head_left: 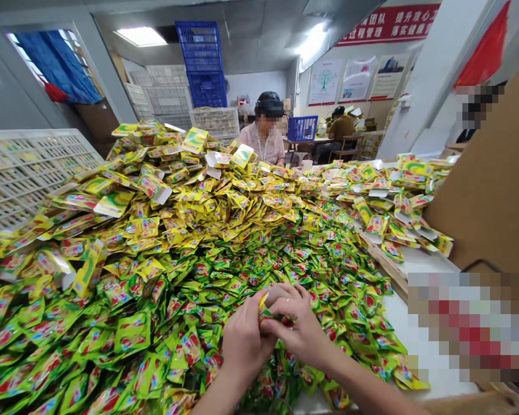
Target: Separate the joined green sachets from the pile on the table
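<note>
A huge heap of small green and yellow sachets (225,253) covers the table in front of me. Flattened yellow cartons (155,187) lie on top of the heap at the back and left. My left hand (244,340) and my right hand (298,325) meet low in the middle, fingers closed together around a small bundle of sachets (266,308) held just above the heap. A ring shows on one finger of my right hand.
A person sits across the table (266,135); another sits further back at a desk (341,127). White crates (21,167) stand at left, blue crates (203,63) at the back. A cardboard sheet (493,190) leans at right, by the white table edge (419,346).
</note>
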Motion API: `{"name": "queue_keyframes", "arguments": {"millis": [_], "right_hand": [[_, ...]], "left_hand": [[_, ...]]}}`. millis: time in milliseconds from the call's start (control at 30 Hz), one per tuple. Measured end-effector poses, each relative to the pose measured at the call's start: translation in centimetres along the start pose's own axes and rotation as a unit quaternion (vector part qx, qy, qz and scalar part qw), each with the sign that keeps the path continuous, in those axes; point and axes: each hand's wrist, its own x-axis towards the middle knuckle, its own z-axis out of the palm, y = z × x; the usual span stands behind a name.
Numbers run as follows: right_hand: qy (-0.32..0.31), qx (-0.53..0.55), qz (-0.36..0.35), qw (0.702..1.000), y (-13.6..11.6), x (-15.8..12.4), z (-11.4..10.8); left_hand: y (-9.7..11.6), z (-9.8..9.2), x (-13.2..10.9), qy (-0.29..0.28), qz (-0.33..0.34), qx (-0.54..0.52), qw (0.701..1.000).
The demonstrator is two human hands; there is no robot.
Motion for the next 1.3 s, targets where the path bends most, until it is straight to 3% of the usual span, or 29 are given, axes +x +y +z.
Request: {"name": "queue_keyframes", "arguments": {"millis": [100, 200, 300, 400, 500, 633, 800, 967, 1033, 1200, 1233, 1300], "right_hand": [[-0.027, 0.02, -0.012, 0.999, 0.0, 0.1, -0.2], [0.081, 0.102, 0.023, 0.991, 0.4, 0.5, -0.6], [0.142, 0.238, 0.097, 0.956, 1.0, 1.1, -1.0], [0.08, 0.308, 0.125, 0.94, 1.3, 1.4, -1.2], [0.007, 0.321, 0.121, 0.939, 1.2, 1.4, -1.0], [-0.023, 0.33, 0.121, 0.936, 0.8, 1.3, -0.7], [0.085, 0.236, 0.072, 0.965, 0.4, 1.1, -1.0], [0.005, 0.187, 0.021, 0.982, 0.7, 1.0, -0.8], [0.034, 0.197, 0.031, 0.979, 0.8, 0.9, -0.3], [0.208, 0.206, 0.023, 0.956, 1.1, 0.8, -0.4], [0.216, 0.216, 0.022, 0.952, 1.2, 0.9, -0.7], [0.162, 0.262, 0.037, 0.951, 1.4, 1.0, -1.0]], "left_hand": [[0.2, -0.1, 0.2, -0.005, 0.003, -0.028, 1.0], [0.1, -0.8, 0.9, 0.017, -0.043, -0.036, 0.998], [-0.1, -1.4, 1.4, -0.026, -0.161, -0.136, 0.977], [-0.2, -1.1, 1.1, -0.088, -0.267, -0.318, 0.905], [-0.3, -0.6, 0.7, -0.064, -0.303, -0.392, 0.866], [-0.3, -0.5, 0.7, -0.013, -0.286, -0.392, 0.874], [0.2, -0.9, 0.9, 0.009, -0.302, -0.429, 0.851], [0.5, -1.1, 1.1, 0.045, -0.329, -0.375, 0.866], [0.5, -1.1, 1.2, 0.064, -0.32, -0.349, 0.878], [0.8, -1.5, 1.1, 0.134, -0.302, -0.291, 0.898], [0.9, -1.6, 1.0, 0.133, -0.305, -0.289, 0.898], [1.0, -1.6, 1.0, 0.097, -0.316, -0.315, 0.889]]}}
